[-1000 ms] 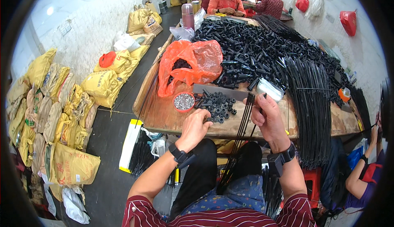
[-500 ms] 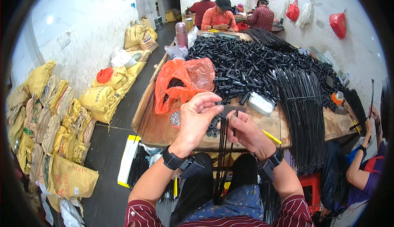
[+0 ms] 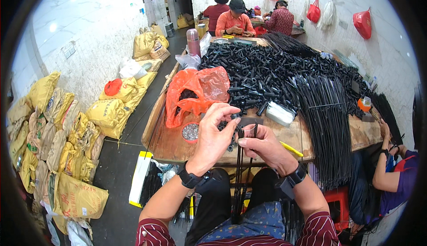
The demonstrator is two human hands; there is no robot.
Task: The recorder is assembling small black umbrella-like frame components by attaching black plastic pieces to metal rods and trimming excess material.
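My left hand (image 3: 217,129) is closed in a pinch above the near edge of the wooden table (image 3: 175,146). A small dark piece, too small to name, shows at its fingertips. Close beside it, my right hand (image 3: 266,147) is closed around several thin black rods (image 3: 239,170), thumb pressed near their upper ends. The rods hang down between my knees. A flat dark block (image 3: 250,121) lies just beyond my fingers. Small dark rings (image 3: 230,147) on the tabletop are partly hidden by my hands.
Left of my hands are a red bowl of small metal pieces (image 3: 190,141) and a red plastic bag (image 3: 178,92). Black tubular parts (image 3: 262,70) pile up beyond, with a long rod bundle (image 3: 327,130) at right. A yellow-handled tool (image 3: 291,149) lies nearby. Co-workers sit right and behind.
My right fingers have shifted from pinching one rod to pressing the thumb against the rods. My left fingertips sit slightly lower. The co-worker at right has lowered their arms.
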